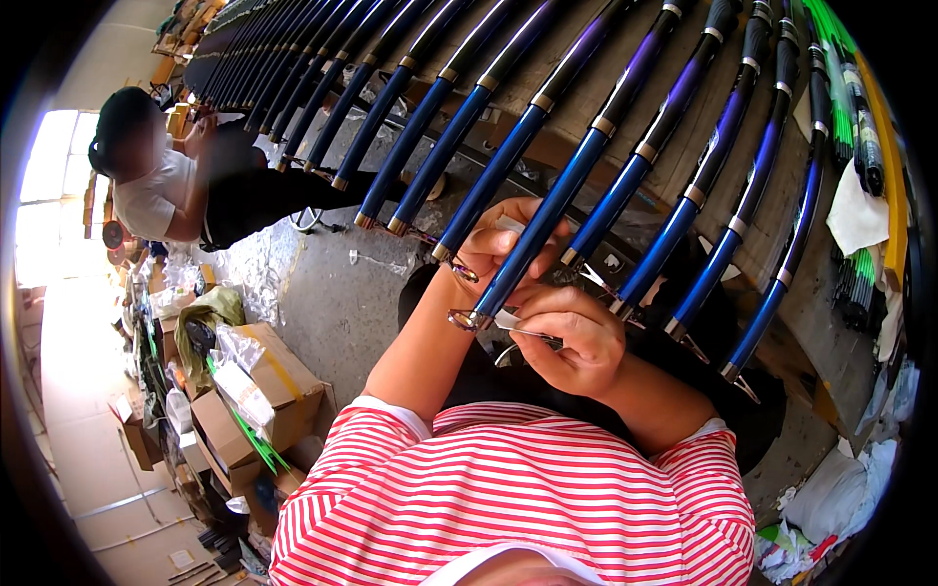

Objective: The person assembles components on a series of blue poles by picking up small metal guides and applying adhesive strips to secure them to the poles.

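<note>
A row of blue and black fishing rods leans toward me, their lower ends carrying small metal line guides. My left hand (500, 244) is closed around the blue fishing rod (528, 239) in front of me, its fingers partly hidden behind the rod. A small whitish piece (509, 225) shows at those fingers. Close to the rod's lower end, my right hand (575, 340) pinches a thin metal tool (532, 336); its exact kind is unclear. Beside the tool's tip is a white scrap (506, 319). A ring-shaped line guide (467, 319) sticks out from the rod's end.
Another person (156, 171) works at the far left end of the row. Cardboard boxes (278, 376) and plastic wrap stand on the left of the grey floor (337, 283). At right are a yellow edge (884, 166), green-tipped rods (838, 98) and plastic bags (831, 498).
</note>
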Demonstrator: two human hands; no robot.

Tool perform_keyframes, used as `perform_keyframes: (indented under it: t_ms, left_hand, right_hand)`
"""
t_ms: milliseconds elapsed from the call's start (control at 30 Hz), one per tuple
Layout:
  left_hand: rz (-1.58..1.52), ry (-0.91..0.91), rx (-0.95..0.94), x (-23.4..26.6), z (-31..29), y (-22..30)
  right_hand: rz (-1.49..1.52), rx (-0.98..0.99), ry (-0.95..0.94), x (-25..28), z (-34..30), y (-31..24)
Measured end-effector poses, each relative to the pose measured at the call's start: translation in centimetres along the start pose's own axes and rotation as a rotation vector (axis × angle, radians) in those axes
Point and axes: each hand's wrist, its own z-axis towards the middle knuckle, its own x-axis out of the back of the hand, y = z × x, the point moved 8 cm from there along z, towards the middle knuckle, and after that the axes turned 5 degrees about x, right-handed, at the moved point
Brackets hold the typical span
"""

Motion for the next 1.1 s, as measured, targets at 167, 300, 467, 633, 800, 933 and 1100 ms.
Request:
perform_keyframes:
  t_ms: [167,300,467,633,800,933,1100]
  left_hand:
    - [0.021,0.022,0.008,-0.6,-0.1,0.2]
    - [0.075,0.016,0.037,-0.7,0.2,0.2]
    - [0.108,-0.036,0.077,-1.4,0.1,0.2]
    - [0.351,0.006,0.023,-0.7,0.2,0.8]
    - [0.364,0.018,0.012,-1.9,0.5,1.0]
    - [0.350,0.005,0.022,-1.9,0.5,1.1]
    - [0.303,-0.034,0.048,-1.8,0.3,0.8]
  right_hand:
    - [0.044,-0.026,-0.028,-0.2,0.1,0.2]
    - [0.070,-0.022,-0.028,0.0,0.3,0.2]
    - [0.065,-0.007,-0.058,-0.1,0.5,0.2]
    - [0.075,-0.008,-0.077,-0.1,0.7,0.2]
    - [0.076,-0.020,-0.097,-0.2,1.0,0.0]
    - [0.069,-0.014,-0.078,-0.2,0.8,0.3]
    - [0.027,-0.006,-0.030,0.1,0.5,-0.2]
